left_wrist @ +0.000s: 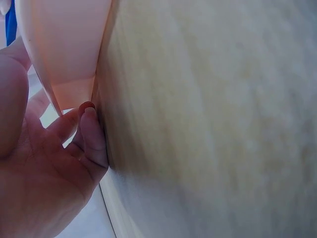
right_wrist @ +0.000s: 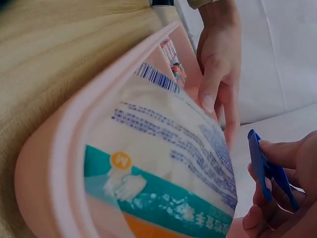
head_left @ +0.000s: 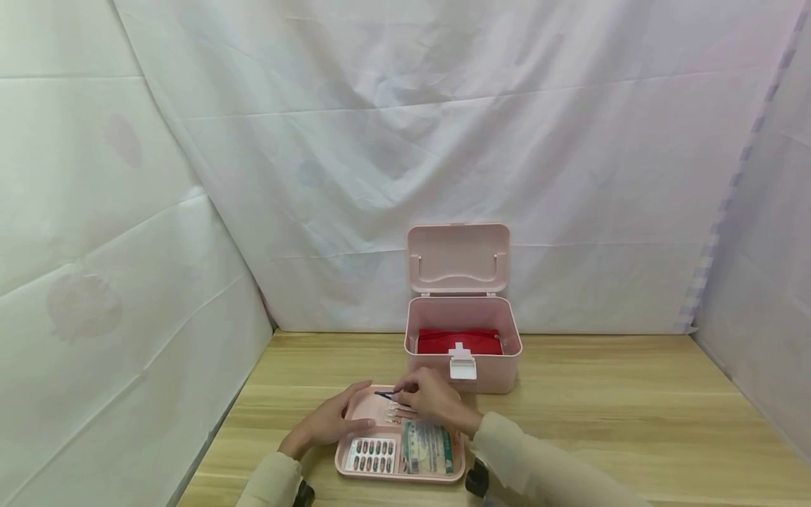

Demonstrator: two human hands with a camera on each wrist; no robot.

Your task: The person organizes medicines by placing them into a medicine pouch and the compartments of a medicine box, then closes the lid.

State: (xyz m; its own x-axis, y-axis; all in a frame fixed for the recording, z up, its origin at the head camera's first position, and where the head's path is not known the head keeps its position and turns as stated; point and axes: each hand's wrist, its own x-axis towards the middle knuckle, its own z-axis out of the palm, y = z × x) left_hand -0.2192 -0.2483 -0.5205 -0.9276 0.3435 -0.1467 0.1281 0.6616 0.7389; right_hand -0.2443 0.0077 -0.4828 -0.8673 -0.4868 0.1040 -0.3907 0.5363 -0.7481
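Observation:
A pink divided tray (head_left: 364,408) lies on the table. My left hand (head_left: 329,420) holds its left side, the thumb over the rim and other fingers curled against the outer wall in the left wrist view. Over the tray's far part, my right hand (head_left: 436,400) pinches blue plastic tweezers (right_wrist: 267,171), whose two arms stand apart. Beneath that hand lie several small white pieces (head_left: 394,415), partly hidden and too small to identify. A blister pack of capsules (head_left: 372,455) fills the near left compartment. Beside it sits a clear packet with a glove picture (head_left: 426,448).
Just behind the tray stands a pink box (head_left: 494,377), its lid (head_left: 459,257) raised and its white latch (head_left: 463,367) hanging at the front. A red pouch (head_left: 437,342) lies inside. White cloth (head_left: 355,176) encloses the wooden table (head_left: 608,415) at the back and sides.

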